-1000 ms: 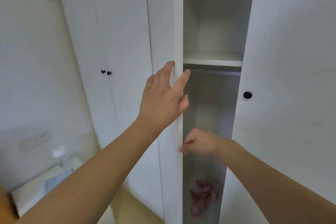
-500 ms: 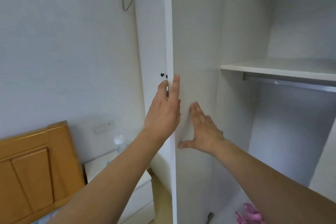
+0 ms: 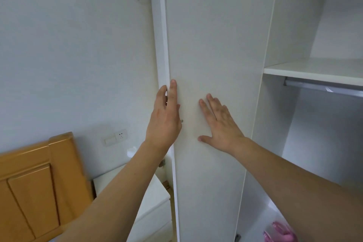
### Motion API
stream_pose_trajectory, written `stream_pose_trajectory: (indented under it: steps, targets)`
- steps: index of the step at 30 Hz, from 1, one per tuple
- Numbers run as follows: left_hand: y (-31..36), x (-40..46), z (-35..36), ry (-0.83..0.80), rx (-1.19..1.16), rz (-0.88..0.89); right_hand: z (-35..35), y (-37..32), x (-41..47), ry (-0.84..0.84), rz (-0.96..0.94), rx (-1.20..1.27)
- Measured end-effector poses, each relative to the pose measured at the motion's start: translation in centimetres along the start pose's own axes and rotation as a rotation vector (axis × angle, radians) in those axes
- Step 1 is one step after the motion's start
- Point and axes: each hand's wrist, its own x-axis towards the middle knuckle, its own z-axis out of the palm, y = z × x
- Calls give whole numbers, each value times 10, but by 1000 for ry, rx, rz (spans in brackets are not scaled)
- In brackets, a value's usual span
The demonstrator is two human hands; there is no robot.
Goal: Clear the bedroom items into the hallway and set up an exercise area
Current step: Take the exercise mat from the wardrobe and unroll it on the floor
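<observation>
Barely started. Wardrobe door point(image 3: 212, 45) swung wide; left hand point(image 3: 164, 122) at its free edge, fingers straight, right hand point(image 3: 222, 125) flat on its inner face. Pink item point(image 3: 280, 233) sits on wardrobe floor; bed headboard point(image 3: 37, 179), nightstand point(image 3: 155, 198) uncleared.

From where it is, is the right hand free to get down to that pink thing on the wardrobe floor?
Probably yes. The right hand lies flat on the open door, holding nothing, and the pink thing lies in the open compartment with nothing between them.
</observation>
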Motion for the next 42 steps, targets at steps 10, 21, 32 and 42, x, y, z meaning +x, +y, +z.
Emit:
stream_pose_trajectory:
  steps: [10,21,32,42]
  targets:
    - [108,10,82,33,-152,249,-105,121,-29,208,331,-372]
    - [275,4,194,-284,-356,331,-237,238,-176,372,800,-861]
    - [388,-36,259,-713,-638,457,-237,263,-198,435,1017,-765]
    - [376,-21,294,-998,-1289,184,-228,264,-183,480,1139,-773]
